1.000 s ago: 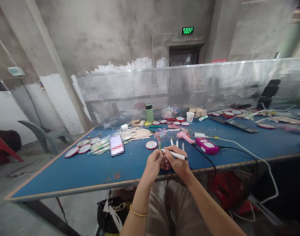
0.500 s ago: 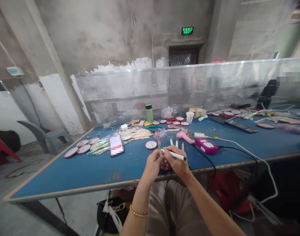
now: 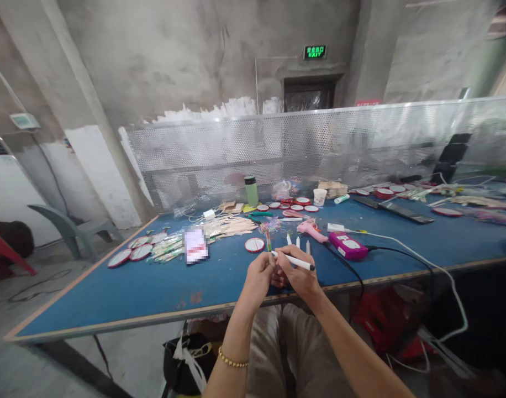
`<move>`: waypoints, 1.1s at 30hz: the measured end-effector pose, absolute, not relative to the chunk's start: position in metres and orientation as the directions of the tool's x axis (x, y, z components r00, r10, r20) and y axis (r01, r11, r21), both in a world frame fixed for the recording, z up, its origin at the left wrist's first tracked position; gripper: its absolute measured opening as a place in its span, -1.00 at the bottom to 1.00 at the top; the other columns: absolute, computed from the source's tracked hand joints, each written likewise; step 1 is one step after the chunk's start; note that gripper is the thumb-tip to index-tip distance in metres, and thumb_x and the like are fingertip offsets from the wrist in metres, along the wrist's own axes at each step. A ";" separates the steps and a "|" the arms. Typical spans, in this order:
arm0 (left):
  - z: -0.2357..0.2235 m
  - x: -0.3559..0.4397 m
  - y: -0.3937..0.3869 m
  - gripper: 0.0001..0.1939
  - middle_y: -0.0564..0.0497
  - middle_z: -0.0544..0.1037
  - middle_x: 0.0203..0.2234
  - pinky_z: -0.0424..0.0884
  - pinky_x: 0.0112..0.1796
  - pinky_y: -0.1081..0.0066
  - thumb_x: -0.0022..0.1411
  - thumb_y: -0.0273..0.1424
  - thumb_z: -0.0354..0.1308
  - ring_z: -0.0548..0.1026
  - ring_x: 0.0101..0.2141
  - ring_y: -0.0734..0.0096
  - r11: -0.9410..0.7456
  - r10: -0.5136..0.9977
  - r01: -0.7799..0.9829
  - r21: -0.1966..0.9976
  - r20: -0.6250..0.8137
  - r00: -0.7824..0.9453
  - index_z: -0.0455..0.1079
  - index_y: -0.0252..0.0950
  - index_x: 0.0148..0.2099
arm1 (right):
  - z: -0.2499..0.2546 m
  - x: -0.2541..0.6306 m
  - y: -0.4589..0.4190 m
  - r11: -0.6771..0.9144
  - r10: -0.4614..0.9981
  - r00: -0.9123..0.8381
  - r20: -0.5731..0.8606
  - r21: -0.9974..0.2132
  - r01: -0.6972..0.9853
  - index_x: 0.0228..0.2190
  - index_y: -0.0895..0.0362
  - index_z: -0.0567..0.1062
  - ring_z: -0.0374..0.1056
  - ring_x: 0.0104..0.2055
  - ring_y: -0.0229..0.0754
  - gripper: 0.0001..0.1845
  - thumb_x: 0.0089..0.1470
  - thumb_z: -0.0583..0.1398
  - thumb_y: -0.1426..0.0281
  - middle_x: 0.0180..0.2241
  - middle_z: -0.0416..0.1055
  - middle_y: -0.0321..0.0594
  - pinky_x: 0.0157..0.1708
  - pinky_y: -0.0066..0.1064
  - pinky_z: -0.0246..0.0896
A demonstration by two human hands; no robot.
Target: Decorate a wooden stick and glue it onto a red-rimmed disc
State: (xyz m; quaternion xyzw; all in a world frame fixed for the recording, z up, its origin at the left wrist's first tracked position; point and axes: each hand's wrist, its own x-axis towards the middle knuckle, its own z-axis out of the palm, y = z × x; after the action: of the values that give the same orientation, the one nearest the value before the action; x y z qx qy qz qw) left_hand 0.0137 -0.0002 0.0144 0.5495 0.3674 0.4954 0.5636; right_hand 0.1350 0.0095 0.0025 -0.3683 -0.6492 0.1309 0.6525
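Observation:
My left hand is closed on a slim wooden stick, held upright with reddish and green colouring on its upper part. White with a black end, a marker pen sits in the closed fingers of my right hand. Its tip points left and meets or nearly meets the stick; the exact contact is too small to tell. Just beyond my hands lie several more white pens. A round, red-rimmed white disc rests left of the stick, and a tangle of coloured strings lies behind it.
On the blue table are a pink glue gun, a purple box with cables, and a pile of wooden sticks. A green bottle and paper cup stand near the perforated metal screen.
The view has shifted very slightly. Both hands keep the same hold, with the pen still at the stick.

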 end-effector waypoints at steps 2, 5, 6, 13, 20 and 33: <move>0.015 0.014 0.000 -0.72 0.16 0.43 -0.63 0.45 -0.54 0.43 -0.01 -0.21 0.21 0.44 -0.64 0.49 -0.095 0.962 -0.153 0.984 0.130 0.240 0.25 -0.28 -0.36 | 0.002 0.135 0.010 0.691 0.653 0.126 0.747 -0.656 0.304 -0.43 0.12 0.54 0.39 -0.62 -0.30 -0.79 0.12 0.14 0.33 -0.56 0.52 -0.29 -0.57 -0.51 0.30; 0.014 0.014 0.001 -0.70 0.16 0.43 -0.63 0.45 -0.54 0.43 -0.02 -0.19 0.23 0.45 -0.64 0.48 -0.092 0.962 -0.154 0.984 0.127 0.241 0.26 -0.28 -0.34 | 0.002 0.135 0.010 0.693 0.651 0.123 0.749 -0.653 0.306 -0.44 0.11 0.54 0.38 -0.62 -0.30 -0.80 0.11 0.14 0.34 -0.56 0.51 -0.30 -0.56 -0.50 0.30; 0.014 0.014 0.001 -0.69 0.16 0.43 -0.63 0.46 -0.53 0.43 -0.02 -0.19 0.23 0.45 -0.64 0.48 -0.091 0.962 -0.155 0.984 0.127 0.243 0.27 -0.28 -0.34 | 0.002 0.135 0.010 0.694 0.649 0.125 0.750 -0.652 0.306 -0.43 0.11 0.54 0.38 -0.63 -0.30 -0.81 0.11 0.15 0.33 -0.56 0.51 -0.30 -0.57 -0.50 0.30; 0.012 0.013 0.002 -0.66 0.13 0.45 -0.60 0.45 -0.53 0.42 -0.01 -0.16 0.25 0.46 -0.63 0.46 -0.083 0.958 -0.173 0.982 0.126 0.256 0.28 -0.28 -0.32 | 0.000 0.136 0.009 0.676 0.673 0.150 0.725 -0.684 0.274 -0.42 0.11 0.53 0.35 -0.67 -0.31 -0.81 0.13 0.15 0.32 -0.58 0.49 -0.32 -0.62 -0.50 0.28; 0.012 0.013 0.001 -0.70 0.14 0.44 -0.61 0.46 -0.53 0.42 0.01 -0.20 0.23 0.47 -0.62 0.45 -0.091 0.959 -0.167 0.982 0.131 0.251 0.28 -0.28 -0.33 | 0.003 0.136 0.008 0.676 0.666 0.136 0.733 -0.671 0.304 -0.43 0.11 0.53 0.35 -0.67 -0.31 -0.81 0.11 0.15 0.32 -0.59 0.49 -0.31 -0.62 -0.51 0.27; 0.012 0.013 0.002 -0.66 0.14 0.46 -0.62 0.47 -0.54 0.43 -0.01 -0.16 0.27 0.48 -0.63 0.45 -0.086 0.961 -0.176 0.981 0.128 0.246 0.28 -0.28 -0.33 | 0.000 0.136 0.009 0.692 0.644 0.148 0.751 -0.654 0.305 -0.43 0.11 0.54 0.36 -0.66 -0.31 -0.81 0.12 0.15 0.33 -0.59 0.50 -0.32 -0.61 -0.51 0.28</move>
State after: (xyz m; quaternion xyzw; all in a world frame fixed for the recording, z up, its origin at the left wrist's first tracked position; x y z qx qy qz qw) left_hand 0.0128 0.0018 0.0115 0.5440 0.3607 0.4971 0.5718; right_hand 0.1358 0.0092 0.0003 -0.3707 -0.6401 0.1284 0.6606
